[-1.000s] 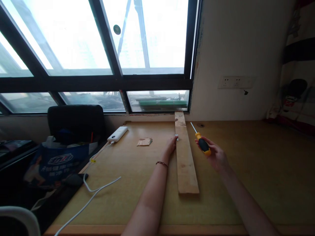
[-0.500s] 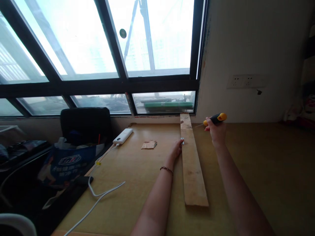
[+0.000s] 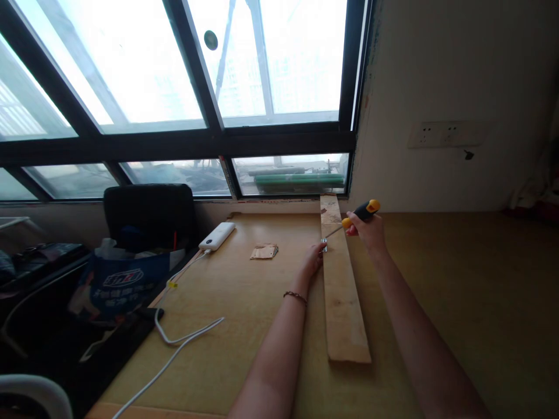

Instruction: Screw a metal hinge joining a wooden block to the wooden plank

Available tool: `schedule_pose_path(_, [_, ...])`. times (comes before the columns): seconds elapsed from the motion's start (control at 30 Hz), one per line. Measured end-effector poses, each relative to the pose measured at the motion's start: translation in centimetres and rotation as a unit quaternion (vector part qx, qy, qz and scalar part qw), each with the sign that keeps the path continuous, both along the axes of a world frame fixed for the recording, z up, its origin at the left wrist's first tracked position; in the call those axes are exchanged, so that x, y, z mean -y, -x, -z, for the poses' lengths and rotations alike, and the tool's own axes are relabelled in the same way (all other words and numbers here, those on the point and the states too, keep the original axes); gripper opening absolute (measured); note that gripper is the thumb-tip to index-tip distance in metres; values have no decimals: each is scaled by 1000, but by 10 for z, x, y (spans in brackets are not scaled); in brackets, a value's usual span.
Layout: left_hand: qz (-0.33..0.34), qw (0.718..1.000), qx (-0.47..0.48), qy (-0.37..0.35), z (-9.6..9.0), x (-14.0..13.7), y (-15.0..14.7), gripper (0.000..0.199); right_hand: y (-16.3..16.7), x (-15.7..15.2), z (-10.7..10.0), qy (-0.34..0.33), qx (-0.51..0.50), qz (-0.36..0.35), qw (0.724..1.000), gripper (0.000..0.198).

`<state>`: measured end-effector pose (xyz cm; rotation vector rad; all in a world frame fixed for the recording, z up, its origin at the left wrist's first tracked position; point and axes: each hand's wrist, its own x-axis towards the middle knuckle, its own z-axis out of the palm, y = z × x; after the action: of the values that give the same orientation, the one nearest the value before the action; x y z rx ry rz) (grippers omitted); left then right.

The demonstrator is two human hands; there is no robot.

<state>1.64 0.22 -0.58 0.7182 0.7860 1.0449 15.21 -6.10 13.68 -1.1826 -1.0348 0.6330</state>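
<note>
A long wooden board [image 3: 345, 302] lies on the table, running away from me toward the window. My left hand [image 3: 311, 261] is closed at the board's left edge, its fingers pinching a small silver metal hinge [image 3: 324, 244] against the wood. In my right hand [image 3: 370, 230] is a screwdriver [image 3: 362, 212] with a black and yellow handle, gripped above the board's right side. Its shaft slants down to the left, and the tip is at the hinge. Whether a screw sits under the tip is too small to tell.
On the yellowish table [image 3: 253, 314], a small stack of cardboard-like pieces [image 3: 264, 251] lies left of the board. Farther left is a white power bank [image 3: 217, 237] with a white cable [image 3: 187, 343]. A black chair [image 3: 148, 215] holds a blue bag [image 3: 124, 285].
My right hand has brought the screwdriver left and inward, so its tip has gone from beyond the board's right edge to the hinge. My left hand keeps its place on the hinge.
</note>
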Motion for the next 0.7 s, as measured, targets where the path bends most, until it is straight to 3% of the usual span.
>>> schedule_pose_path(0.57, [10, 1000, -2, -17, 1, -1, 1, 19, 8, 6, -5, 6, -33, -15, 999, 28])
schedule_pose_path(0.7, [14, 1000, -1, -14, -3, 2, 1, 17, 4, 3, -4, 20, -24, -72, 997, 30])
